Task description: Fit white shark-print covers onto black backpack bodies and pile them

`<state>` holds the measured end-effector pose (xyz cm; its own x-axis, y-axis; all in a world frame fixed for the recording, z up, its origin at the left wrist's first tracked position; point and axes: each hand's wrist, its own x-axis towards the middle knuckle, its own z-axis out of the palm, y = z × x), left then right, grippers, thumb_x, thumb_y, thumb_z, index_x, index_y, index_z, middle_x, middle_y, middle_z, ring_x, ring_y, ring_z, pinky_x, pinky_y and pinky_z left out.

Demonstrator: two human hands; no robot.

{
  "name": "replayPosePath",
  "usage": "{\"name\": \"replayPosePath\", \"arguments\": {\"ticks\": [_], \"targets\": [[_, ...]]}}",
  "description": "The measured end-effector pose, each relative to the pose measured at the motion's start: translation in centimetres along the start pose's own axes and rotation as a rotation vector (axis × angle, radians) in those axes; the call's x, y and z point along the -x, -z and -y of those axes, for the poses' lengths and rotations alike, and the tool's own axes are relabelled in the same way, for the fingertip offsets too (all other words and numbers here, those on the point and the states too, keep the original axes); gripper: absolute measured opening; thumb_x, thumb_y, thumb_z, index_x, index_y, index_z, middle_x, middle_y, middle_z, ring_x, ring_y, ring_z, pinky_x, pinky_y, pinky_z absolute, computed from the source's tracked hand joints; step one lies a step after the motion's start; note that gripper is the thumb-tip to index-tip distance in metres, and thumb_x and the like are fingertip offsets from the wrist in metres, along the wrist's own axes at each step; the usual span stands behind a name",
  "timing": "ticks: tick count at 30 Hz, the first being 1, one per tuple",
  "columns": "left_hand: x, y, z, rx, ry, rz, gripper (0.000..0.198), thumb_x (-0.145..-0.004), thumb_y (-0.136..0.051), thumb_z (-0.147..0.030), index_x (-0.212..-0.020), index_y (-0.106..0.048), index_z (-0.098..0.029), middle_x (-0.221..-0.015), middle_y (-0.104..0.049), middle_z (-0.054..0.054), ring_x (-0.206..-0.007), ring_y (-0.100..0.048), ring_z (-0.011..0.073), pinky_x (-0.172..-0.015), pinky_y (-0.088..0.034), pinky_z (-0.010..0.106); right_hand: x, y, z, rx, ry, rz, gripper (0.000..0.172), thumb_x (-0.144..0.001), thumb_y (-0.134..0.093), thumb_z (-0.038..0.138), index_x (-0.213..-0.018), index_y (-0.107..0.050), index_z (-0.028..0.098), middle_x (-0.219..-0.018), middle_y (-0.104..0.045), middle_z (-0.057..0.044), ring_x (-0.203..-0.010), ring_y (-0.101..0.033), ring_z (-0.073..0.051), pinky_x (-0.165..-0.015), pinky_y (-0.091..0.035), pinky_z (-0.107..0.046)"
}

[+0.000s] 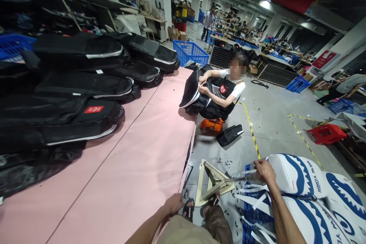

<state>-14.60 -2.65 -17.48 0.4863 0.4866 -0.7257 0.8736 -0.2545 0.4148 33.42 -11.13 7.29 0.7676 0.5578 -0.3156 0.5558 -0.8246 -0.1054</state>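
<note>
My left hand (174, 203) rests with curled fingers at the near edge of the pink-covered table (143, 183); nothing shows in it. My right hand (265, 170) is closed at the corner of a white bag (288, 175) printed with blue wave shapes and "NEW YORK". A metal pole (236, 179) from a cream triangular stand (204, 183) runs up to that hand. Whether the fingers grip the bag or the pole end, I cannot tell. White straps (259, 202) hang beside the bag over a blue crate (248, 225).
Black bags (82, 84) with white zips are piled on the table's left. Across the table a co-worker (225, 91) handles another black bag (190, 91). An orange object (211, 126) and a black piece (230, 135) lie on the floor, near a red stool (327, 134).
</note>
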Motion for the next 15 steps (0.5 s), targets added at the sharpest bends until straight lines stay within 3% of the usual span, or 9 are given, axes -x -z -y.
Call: {"name": "replayPosePath", "arguments": {"ticks": [15], "targets": [[-0.83, -0.40, 0.56, -0.005, -0.011, -0.005, 0.018, -0.095, -0.061, -0.025, -0.095, -0.078, -0.021, -0.116, -0.087, 0.010, -0.111, -0.081, 0.0292, -0.092, -0.058, 0.032, 0.29, -0.01, 0.31, -0.094, -0.041, 0.043, 0.046, -0.107, -0.049, 0.050, -0.113, -0.089, 0.029, -0.114, -0.089, -0.009, -0.115, -0.081, -0.028, -0.091, -0.055, -0.035]]}}
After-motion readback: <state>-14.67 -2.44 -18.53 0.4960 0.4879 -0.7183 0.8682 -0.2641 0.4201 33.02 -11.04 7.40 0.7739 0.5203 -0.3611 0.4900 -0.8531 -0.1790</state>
